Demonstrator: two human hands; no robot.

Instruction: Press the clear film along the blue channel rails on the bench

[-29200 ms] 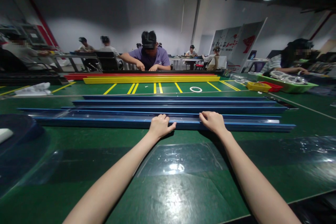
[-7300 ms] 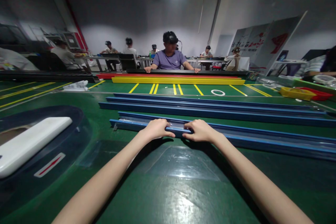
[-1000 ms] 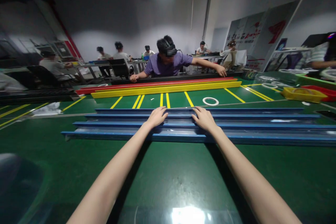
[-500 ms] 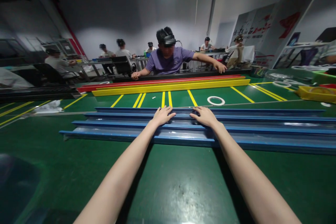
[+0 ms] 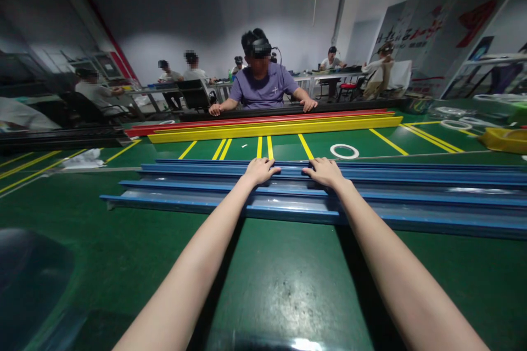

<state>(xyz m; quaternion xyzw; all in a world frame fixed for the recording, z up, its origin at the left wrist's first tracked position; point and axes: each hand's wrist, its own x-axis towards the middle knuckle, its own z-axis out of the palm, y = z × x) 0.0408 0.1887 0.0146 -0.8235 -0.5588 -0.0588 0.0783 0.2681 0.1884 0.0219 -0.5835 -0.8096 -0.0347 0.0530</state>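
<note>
Several long blue channel strips [image 5: 185,209] lie side by side across the green table. My left hand [image 5: 260,172] is closed over a blue strip near the far side, its fingers over the top and its thumb pointing inward. A short way to the right, my right hand [image 5: 325,172] grips the same strip in a mirrored pose. Both forearms reach over the nearer strips. The fingertips are partly hidden behind the strip edges.
Beyond lie a yellow strip [image 5: 272,129], a red strip [image 5: 173,128] and a black strip [image 5: 337,107]. A co-worker [image 5: 265,85] sits behind them. A white ring [image 5: 345,151] and yellow tape lines mark the table. A yellow tray [image 5: 504,140] stands at right.
My hands have pushed a blue strip away from me, narrowing its gap to the farthest one. The co-worker's outstretched arm has come in, and that hand now rests on the black strip.
</note>
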